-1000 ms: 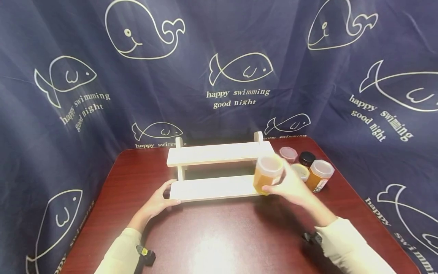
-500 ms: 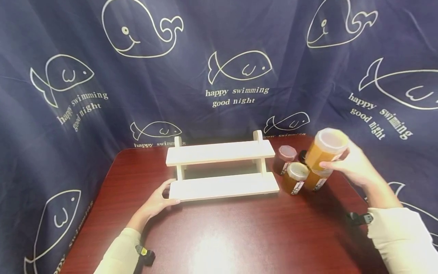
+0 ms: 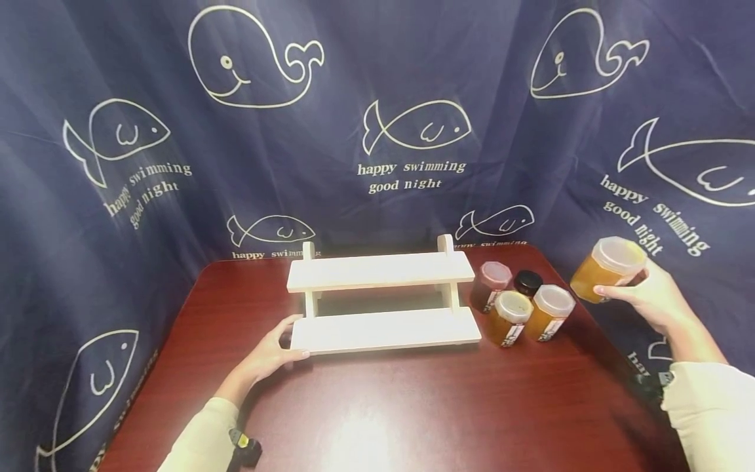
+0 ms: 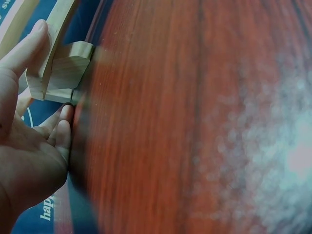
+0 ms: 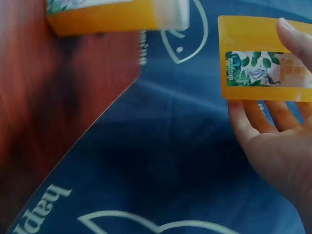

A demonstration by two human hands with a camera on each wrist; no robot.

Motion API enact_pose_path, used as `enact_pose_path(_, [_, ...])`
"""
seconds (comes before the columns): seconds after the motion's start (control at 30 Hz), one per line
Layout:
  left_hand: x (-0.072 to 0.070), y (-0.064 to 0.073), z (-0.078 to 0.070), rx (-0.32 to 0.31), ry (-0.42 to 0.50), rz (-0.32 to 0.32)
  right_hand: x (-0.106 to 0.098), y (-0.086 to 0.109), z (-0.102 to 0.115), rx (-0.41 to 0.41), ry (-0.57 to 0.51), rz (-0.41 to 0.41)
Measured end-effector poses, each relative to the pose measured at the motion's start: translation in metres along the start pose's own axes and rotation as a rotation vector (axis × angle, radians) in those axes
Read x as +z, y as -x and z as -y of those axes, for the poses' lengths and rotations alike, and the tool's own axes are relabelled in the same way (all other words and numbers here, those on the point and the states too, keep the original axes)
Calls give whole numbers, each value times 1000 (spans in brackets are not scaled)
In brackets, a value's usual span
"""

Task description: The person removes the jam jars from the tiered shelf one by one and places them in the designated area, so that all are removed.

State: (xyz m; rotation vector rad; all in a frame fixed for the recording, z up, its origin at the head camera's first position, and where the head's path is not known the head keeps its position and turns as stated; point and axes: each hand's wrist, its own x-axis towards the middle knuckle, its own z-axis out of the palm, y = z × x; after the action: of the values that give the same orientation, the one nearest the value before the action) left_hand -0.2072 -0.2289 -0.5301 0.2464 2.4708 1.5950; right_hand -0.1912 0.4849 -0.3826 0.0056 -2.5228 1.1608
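Observation:
My right hand (image 3: 663,301) holds a jar (image 3: 600,275) of orange contents with a pale translucent lid, tilted, out by the table's right edge. In the right wrist view the thumb lies on one side of this jar (image 5: 239,39) and the fingers on the other, with a leafy label facing the camera. At the left end of a white two-tier wooden rack (image 3: 383,331), my left hand (image 3: 268,351) grips the lower shelf. The left wrist view shows its thumb along the board and the other fingers low beside the rack's foot.
Several lidded jars stand right of the rack: a dark red one (image 3: 491,288), a black-lidded one (image 3: 528,283), an amber one (image 3: 506,328) and an orange one (image 3: 547,318). A dark blue printed curtain (image 3: 413,65) surrounds the reddish-brown table (image 3: 413,400).
My right hand has carried the orange jar from the lower shelf's right end, up over the standing jars, and out to the right. The left hand keeps its place on the rack.

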Motion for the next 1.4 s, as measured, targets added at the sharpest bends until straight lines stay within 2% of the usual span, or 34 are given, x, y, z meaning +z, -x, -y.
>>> enact_pose_path(0.13, [1,0,-1,5,-10,-2,0,-2,-18,24,88,0])
enact_pose_path(0.4, [-2,-6,-5,30,-72,-19,17,-4,-53,88,99,28])
enact_pose_path(0.53, [0,-5,-5,17,-36,-5,31,7,-74,124,115,35])
enact_pose_path(0.73, [1,-2,-1,5,-17,1,54,23,-94,192,62,5])
enact_pose_path(0.97, [1,-1,-1,-10,11,0,63,21,-97,213,43,-19])
enact_pose_path(1.17, [2,-10,-5,14,-13,-7,64,20,-97,206,56,-71])
enact_pose_path(1.27, [3,-13,-6,21,-23,-7,66,23,-100,215,55,-59])
enact_pose_path(1.4, [3,-9,-11,48,-91,-5,61,30,-97,236,153,-40])
